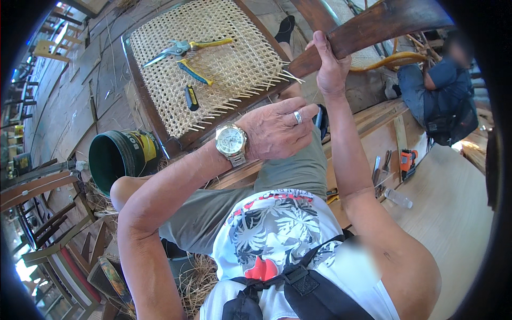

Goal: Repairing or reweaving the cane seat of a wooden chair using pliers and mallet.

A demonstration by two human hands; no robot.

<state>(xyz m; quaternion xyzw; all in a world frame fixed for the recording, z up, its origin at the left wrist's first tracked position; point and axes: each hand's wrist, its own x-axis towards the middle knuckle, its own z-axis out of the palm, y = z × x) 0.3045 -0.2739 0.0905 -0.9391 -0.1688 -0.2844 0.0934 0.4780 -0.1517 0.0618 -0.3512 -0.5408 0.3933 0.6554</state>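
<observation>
A dark wooden chair seat frame point(140, 88) with a woven cane panel point(218, 32) stands before my knees. Loose cane ends stick out along its near right edge. On the cane lie shears point(182, 49) with yellow and blue handles, spread apart, and a short black and yellow tool point(191, 98). My right hand point(332, 69) grips the dark wooden chair back point(384, 29), thumb up along the wood. Wearing a watch point(231, 140) and ring, my left hand point(277, 128) is closed beside the seat's near right corner. Its fingertips, and anything in them, are hidden.
A dark green bucket point(114, 154) stands left of my knee. Another person point(442, 90) sits at the far right. A bench point(453, 192) at my right holds an orange power tool point(408, 162), hand tools and a clear bottle point(397, 198). Wooden chair parts point(64, 266) crowd the left.
</observation>
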